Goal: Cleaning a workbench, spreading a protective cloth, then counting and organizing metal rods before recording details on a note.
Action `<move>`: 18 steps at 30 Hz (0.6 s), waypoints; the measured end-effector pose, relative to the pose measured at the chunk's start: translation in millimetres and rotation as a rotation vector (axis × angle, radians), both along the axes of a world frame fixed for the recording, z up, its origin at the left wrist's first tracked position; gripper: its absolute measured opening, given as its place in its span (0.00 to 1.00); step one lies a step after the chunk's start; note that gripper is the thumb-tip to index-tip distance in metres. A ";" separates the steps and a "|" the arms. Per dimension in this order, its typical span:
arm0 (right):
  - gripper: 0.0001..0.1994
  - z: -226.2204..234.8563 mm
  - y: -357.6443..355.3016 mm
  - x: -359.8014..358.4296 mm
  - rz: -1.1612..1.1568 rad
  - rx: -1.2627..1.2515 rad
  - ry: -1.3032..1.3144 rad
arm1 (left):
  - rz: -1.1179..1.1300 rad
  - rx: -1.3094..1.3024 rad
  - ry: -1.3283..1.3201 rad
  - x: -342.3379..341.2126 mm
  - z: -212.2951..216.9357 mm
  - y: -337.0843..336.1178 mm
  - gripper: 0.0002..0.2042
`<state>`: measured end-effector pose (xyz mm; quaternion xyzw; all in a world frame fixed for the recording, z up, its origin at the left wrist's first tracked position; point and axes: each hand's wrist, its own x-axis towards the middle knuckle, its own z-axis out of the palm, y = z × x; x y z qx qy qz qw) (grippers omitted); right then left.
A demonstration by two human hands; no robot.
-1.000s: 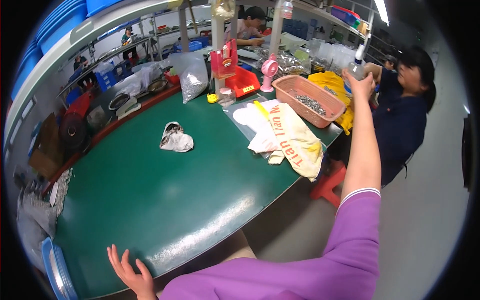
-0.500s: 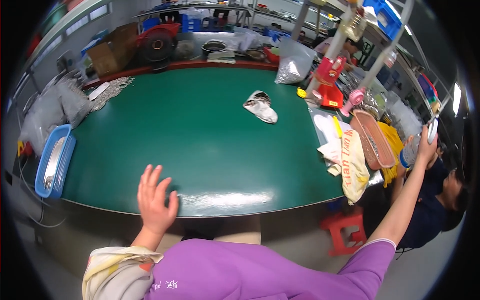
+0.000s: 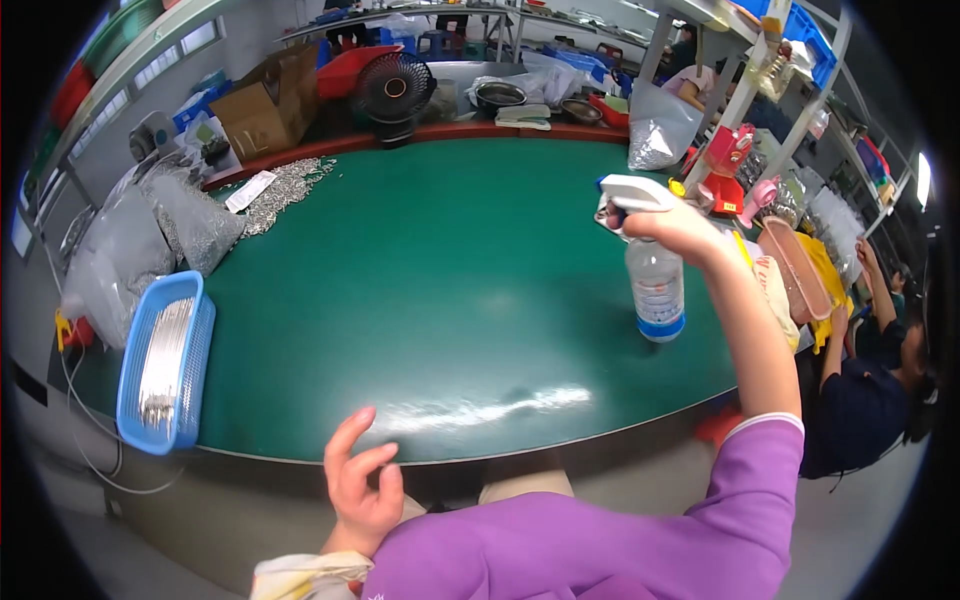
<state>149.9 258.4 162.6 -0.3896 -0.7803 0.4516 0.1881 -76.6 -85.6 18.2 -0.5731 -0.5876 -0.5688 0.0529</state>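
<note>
My right hand (image 3: 682, 230) is closed round the neck of a clear spray bottle (image 3: 657, 285) with a white trigger head and a blue band near its base. The bottle is upright over the right part of the green tabletop (image 3: 430, 290); whether its base touches the surface I cannot tell. Behind the spray head, a white and dark crumpled cloth (image 3: 603, 214) is mostly hidden. My left hand (image 3: 365, 490) holds nothing, its fingers apart and slightly curled, just off the table's front edge.
On the left stand a blue basket (image 3: 208, 340) of thin metal strips and plastic bags (image 3: 185, 215) beside a heap of small metal pieces (image 3: 285, 195). A black fan (image 3: 395, 90) stands at the back. A pink tray (image 3: 795, 270) lies at the right, with a co-worker (image 3: 860, 410) beyond.
My right hand has brought the spray bottle from the far right in over the table. My left hand has moved slightly right and lower in view, and the view has shifted.
</note>
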 end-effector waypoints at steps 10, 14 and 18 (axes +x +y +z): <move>0.21 -53.4 62.1 -116.4 -0.154 0.064 -0.515 | 0.142 -0.195 -0.022 -113.5 85.7 -40.3 0.09; 0.24 -53.5 39.2 -136.8 -0.260 -0.025 -0.553 | 0.131 -0.187 -0.100 -158.1 155.2 -63.2 0.07; 0.23 -63.2 2.1 -150.5 -0.316 0.071 -0.391 | 0.203 -0.199 -0.112 -205.7 204.6 -98.4 0.08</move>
